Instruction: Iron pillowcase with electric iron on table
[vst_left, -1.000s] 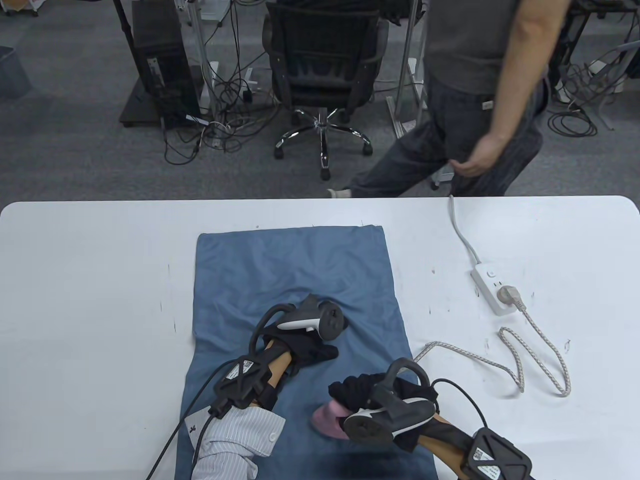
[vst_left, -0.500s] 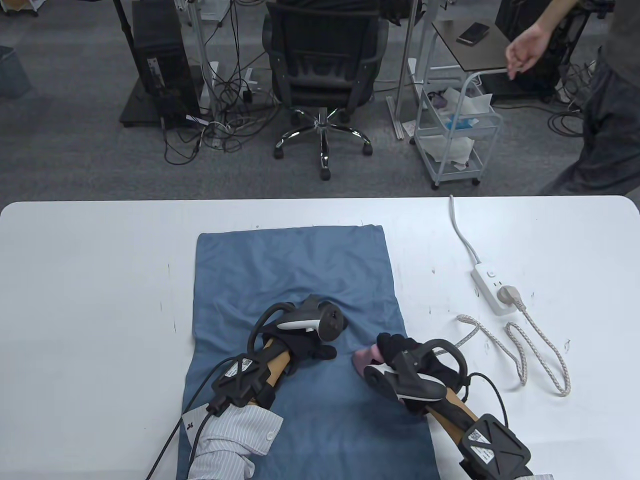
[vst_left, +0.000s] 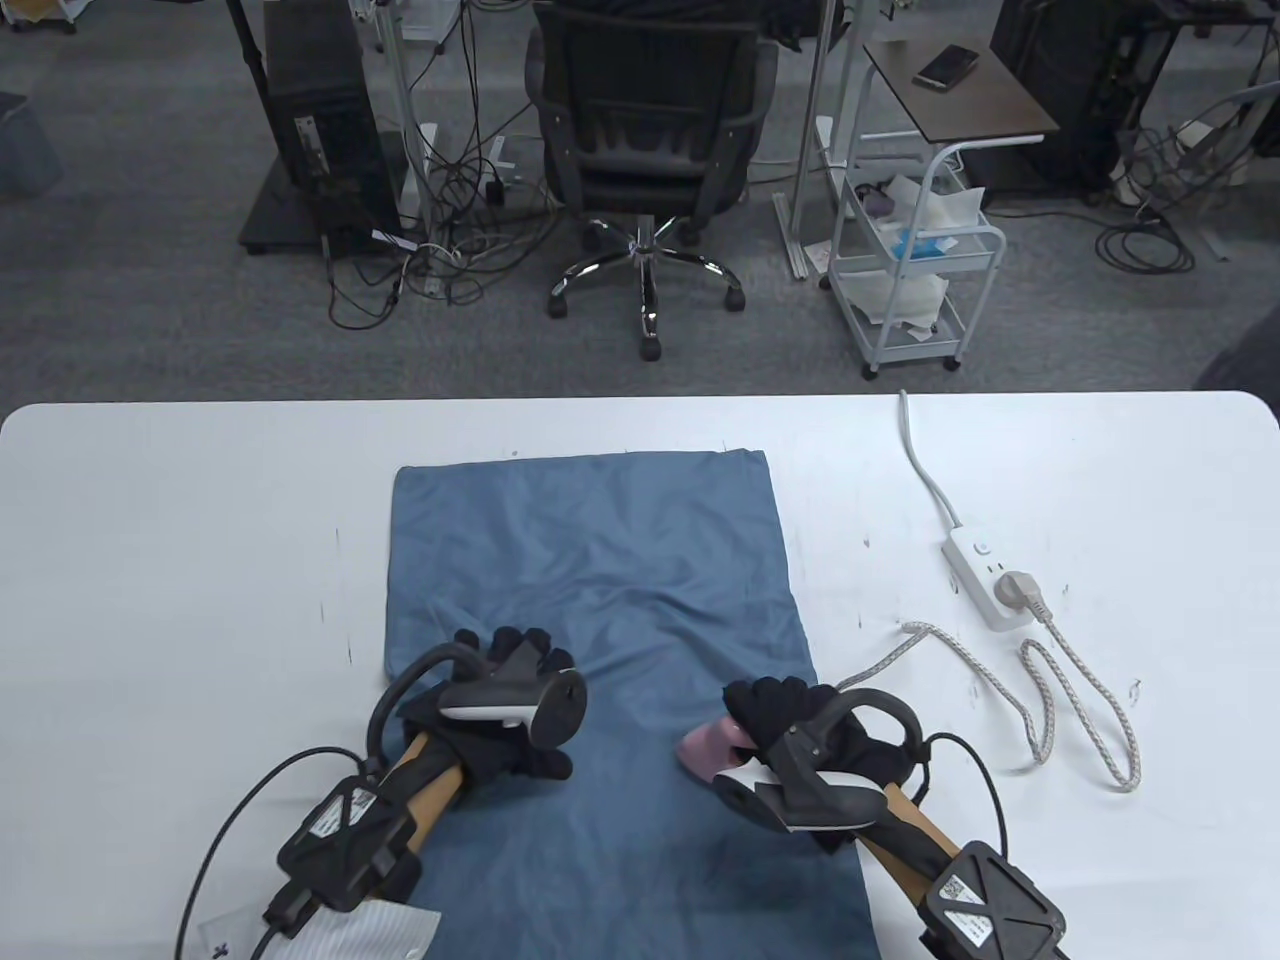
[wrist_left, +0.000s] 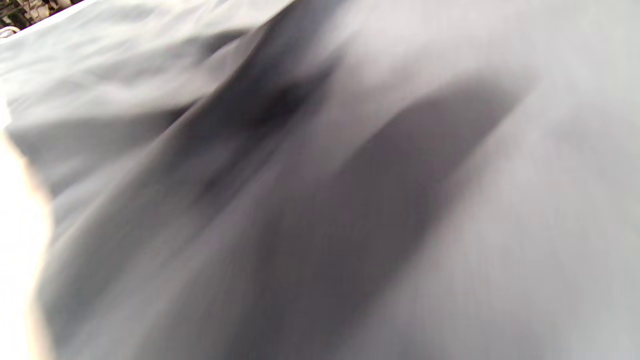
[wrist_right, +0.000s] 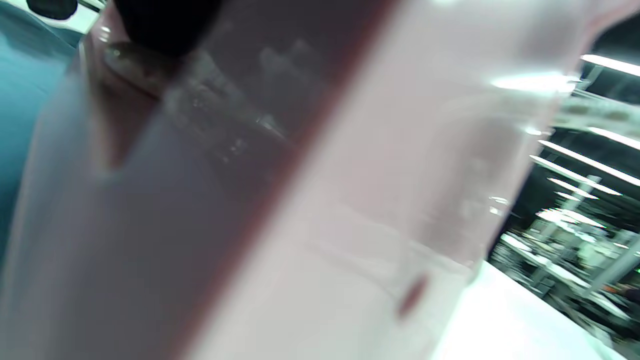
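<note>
My left hand (vst_left: 505, 700) lies palm down on the blue pillowcase (vst_left: 600, 560), near its left edge, fingers spread flat on the cloth and grasping nothing. The pillowcase is laid out lengthwise in the middle of the white table (vst_left: 180, 560), with soft wrinkles running across its centre between my two hands. My right hand (vst_left: 790, 720) is clenched around the pink iron (vst_left: 705, 748), which sits on the right side of the pillowcase close to its edge, its pink nose pointing toward my left hand. In the right wrist view the iron's pale pink body (wrist_right: 320, 200) fills nearly everything, blurred. The left wrist view shows only blurred folds of cloth (wrist_left: 320, 180). The iron's braided cord (vst_left: 1050, 690) loops over the table to my right and ends at a plug in the white power strip (vst_left: 985, 580).
</note>
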